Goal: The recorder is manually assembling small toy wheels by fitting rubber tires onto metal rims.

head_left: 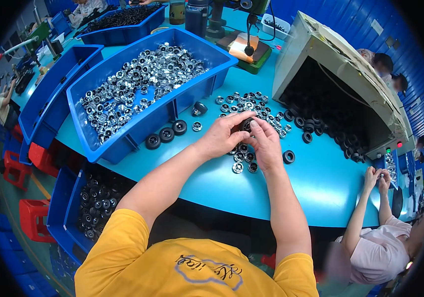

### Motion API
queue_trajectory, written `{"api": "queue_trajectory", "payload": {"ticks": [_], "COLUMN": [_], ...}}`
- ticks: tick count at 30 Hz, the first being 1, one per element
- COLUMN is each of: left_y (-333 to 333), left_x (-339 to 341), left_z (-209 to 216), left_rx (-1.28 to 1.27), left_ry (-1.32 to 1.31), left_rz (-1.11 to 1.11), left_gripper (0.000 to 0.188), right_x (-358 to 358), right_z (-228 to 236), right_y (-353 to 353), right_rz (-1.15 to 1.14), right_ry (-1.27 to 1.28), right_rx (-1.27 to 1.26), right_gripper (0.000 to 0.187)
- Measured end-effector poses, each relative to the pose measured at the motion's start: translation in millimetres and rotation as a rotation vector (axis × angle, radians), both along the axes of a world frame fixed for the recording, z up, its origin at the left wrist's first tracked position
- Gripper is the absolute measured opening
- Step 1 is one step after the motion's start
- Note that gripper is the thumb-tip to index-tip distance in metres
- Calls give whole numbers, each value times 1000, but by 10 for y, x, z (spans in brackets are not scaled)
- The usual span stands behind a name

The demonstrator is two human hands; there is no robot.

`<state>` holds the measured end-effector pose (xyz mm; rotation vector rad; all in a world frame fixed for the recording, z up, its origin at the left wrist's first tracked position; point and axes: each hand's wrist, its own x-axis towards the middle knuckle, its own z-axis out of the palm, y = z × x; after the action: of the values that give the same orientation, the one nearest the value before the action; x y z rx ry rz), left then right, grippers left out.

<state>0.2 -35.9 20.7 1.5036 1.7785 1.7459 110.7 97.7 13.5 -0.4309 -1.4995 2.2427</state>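
Over the teal table, my left hand (220, 135) and my right hand (266, 144) meet with their fingers closed around a small black toy wheel tyre (246, 124). Fingertips cover much of it, and I cannot tell whether a hub sits inside. Loose chrome wheel hubs (238, 157) lie just below my hands, and more hubs (249, 105) spread out beyond them. To the left of my left hand are several wheels with tyres (166, 134) and a single hub (197, 126). A lone black tyre (288, 157) rests right of my right hand.
A large blue bin (123, 148) of chrome hubs stands at left. On the right, a pale open-fronted box (291, 54) has black tyres (345, 138) spilling from it. A lower bin (63, 218) holds wheels. Another person's hands (377, 178) work at far right.
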Motion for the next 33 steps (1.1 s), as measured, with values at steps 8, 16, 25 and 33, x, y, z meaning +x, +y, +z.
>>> {"api": "queue_trajectory", "payload": {"ticks": [8,16,25,33], "left_y": [-34,27,-42,15], "left_x": [69,124,38,27], "left_z": [90,-77,75,-70], "left_rx": [-164,16,-146,128], "left_ry": [-59,355,-380,403], "left_rz": [-9,125,-138,132], "left_gripper": [56,51,44,55], "right_x": [17,54,98,66], "right_z": [-40,-52,143,72], "right_y": [21,102,97,46], "right_rz": [-32,2,73,-10], "right_ry": [-56,-110,-103,-124], "right_rx": [13,41,-8,43], "right_gripper": [29,23,28,28]}}
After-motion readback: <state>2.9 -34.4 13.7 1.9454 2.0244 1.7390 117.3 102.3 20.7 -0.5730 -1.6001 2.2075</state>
